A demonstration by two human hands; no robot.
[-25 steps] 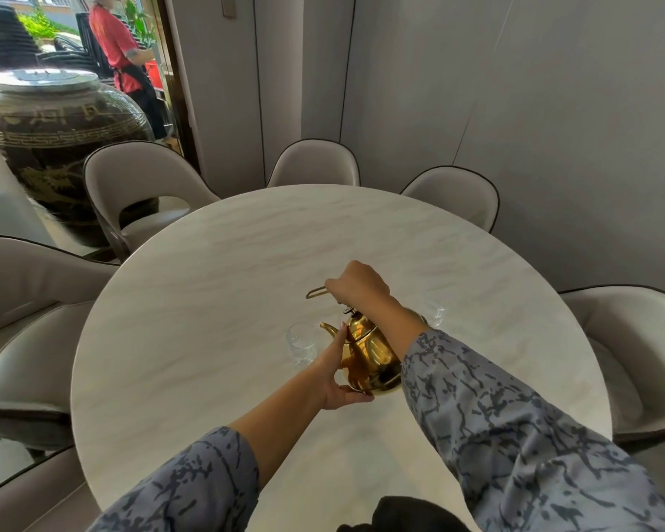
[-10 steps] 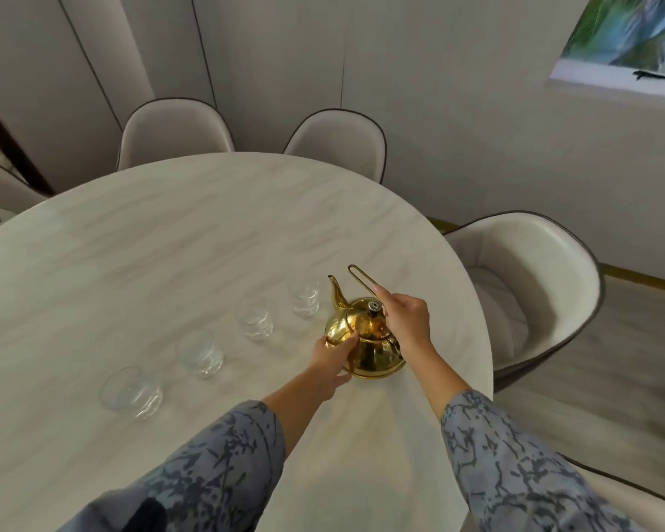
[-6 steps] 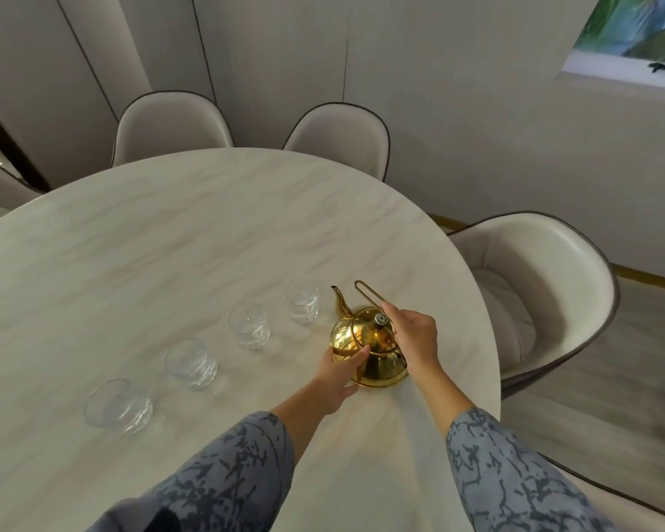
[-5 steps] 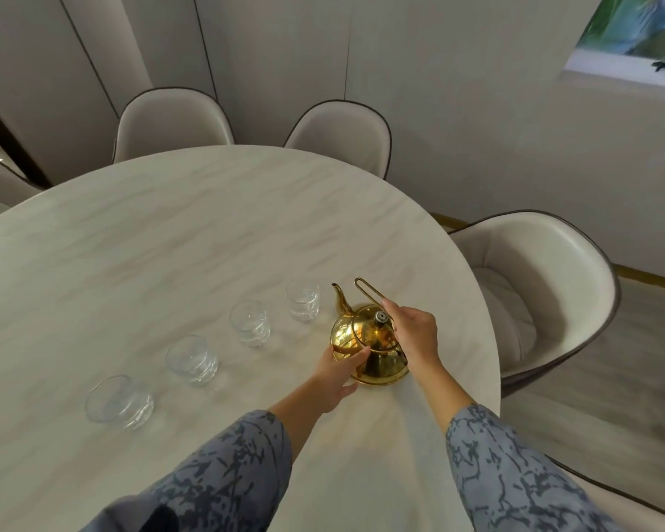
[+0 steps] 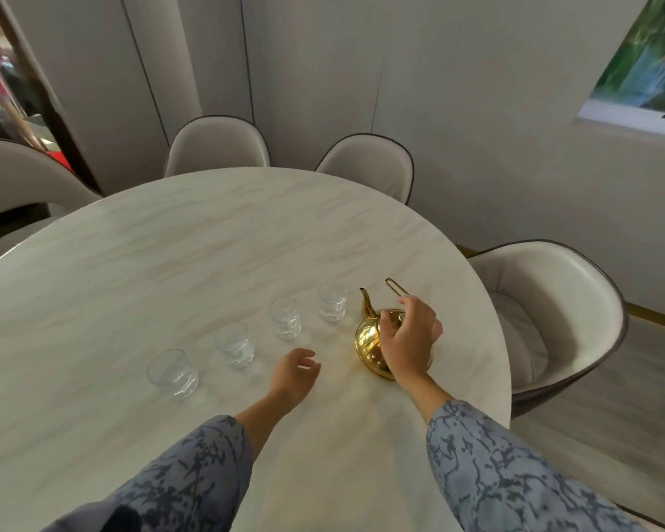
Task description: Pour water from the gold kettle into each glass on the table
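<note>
While right hand (image 5: pixel 409 341) hovers over gold kettle (image 5: pixel 369 345), fingers spread and curled loosely around lid area; firm grip cannot be told. Left hand (image 5: pixel 294 372) open, empty, just above table (image 5: pixel 169 255), left of kettle. Kettle upright near right table edge, spout pointing far-left, wire handle raised. Four glasses (image 5: pixel 285 318) in diagonal row leftward, nearest-left one (image 5: pixel 173 372) largest in view.

A round, pale marble-patterned table (image 5: pixel 177 240) is seen. Four clear glasses (image 5: pixel 173 372) (image 5: pixel 235 344) (image 5: pixel 285 319) (image 5: pixel 332 307) are set on it in a slanting row, with a gold kettle (image 5: pixel 369 339) placed just beside the last glass.
</note>
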